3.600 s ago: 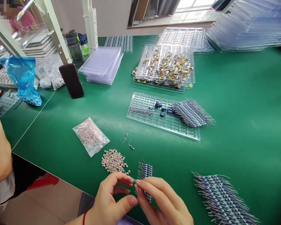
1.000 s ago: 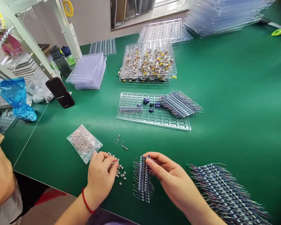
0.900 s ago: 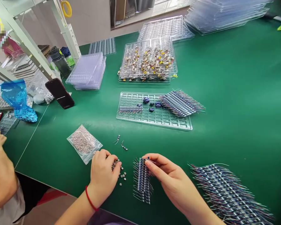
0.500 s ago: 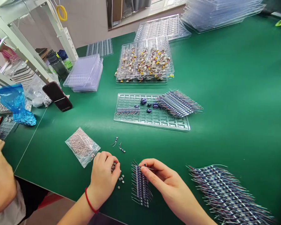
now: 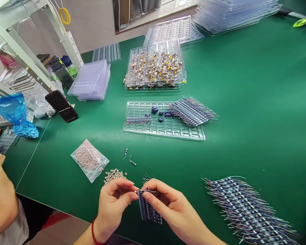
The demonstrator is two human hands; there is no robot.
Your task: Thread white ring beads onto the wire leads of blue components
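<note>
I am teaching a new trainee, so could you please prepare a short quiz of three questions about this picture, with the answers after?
1. How many loose wired parts lie on the table just beyond the pile of small round pieces?
2. True or false: the left hand has a red band at its wrist.
3. Multiple choice: what are the fingers of the right hand touching?
A. A phone
B. Blue wired parts
C. A bottle

Key:
1. Two
2. True
3. B
</note>
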